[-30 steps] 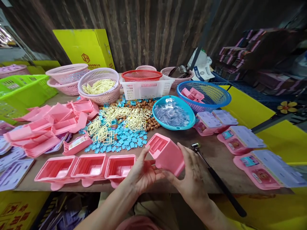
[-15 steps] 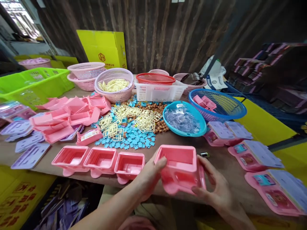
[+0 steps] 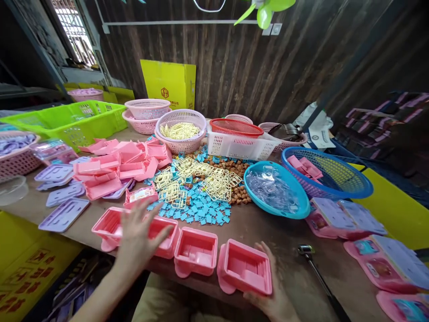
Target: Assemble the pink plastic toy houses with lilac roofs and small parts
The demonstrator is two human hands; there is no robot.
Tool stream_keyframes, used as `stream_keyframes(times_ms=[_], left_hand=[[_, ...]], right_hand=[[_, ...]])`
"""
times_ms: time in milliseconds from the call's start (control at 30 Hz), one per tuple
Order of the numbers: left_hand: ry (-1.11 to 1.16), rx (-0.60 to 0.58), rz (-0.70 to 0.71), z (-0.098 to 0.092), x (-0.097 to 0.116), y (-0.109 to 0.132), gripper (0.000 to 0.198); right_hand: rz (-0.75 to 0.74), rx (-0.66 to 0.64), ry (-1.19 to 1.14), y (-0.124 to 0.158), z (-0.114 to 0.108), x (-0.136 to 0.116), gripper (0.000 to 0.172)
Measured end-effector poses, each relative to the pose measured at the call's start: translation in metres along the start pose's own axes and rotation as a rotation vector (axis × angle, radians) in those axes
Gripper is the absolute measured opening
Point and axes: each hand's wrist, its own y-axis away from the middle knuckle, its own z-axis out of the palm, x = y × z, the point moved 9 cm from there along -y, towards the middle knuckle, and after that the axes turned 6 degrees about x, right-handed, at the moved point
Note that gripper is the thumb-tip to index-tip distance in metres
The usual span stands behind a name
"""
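Several open pink plastic trays stand in a row along the table's near edge. My right hand (image 3: 268,293) grips the rightmost pink tray (image 3: 247,270), which rests on the table with its opening up. My left hand (image 3: 139,230) hovers with fingers spread over the second pink tray (image 3: 167,243) in the row, holding nothing. Another pink tray (image 3: 197,251) sits between the two hands, and one more pink tray (image 3: 106,226) lies left of my left hand.
Blue tiles (image 3: 201,210), cream frames (image 3: 197,179) and brown bits cover the middle. A blue bowl (image 3: 295,210) of clear parts, a blue basket (image 3: 348,188), pink and white baskets, a green crate (image 3: 77,123), pink lids (image 3: 110,172), finished pink-purple boxes (image 3: 385,264) and a small hammer (image 3: 318,275) surround them.
The tray I held in both hands is now set down at the right end of the row. My left hand let go and moved left over the row. The view tilted up.
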Motion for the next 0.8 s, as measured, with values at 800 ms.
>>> stream_keyframes(times_ms=[800], left_hand=[[-0.336,-0.088,0.069,0.034,-0.003,0.021,0.038]], right_hand=[[-0.707,-0.175,0.572,-0.036,0.031,-0.084,0.043]])
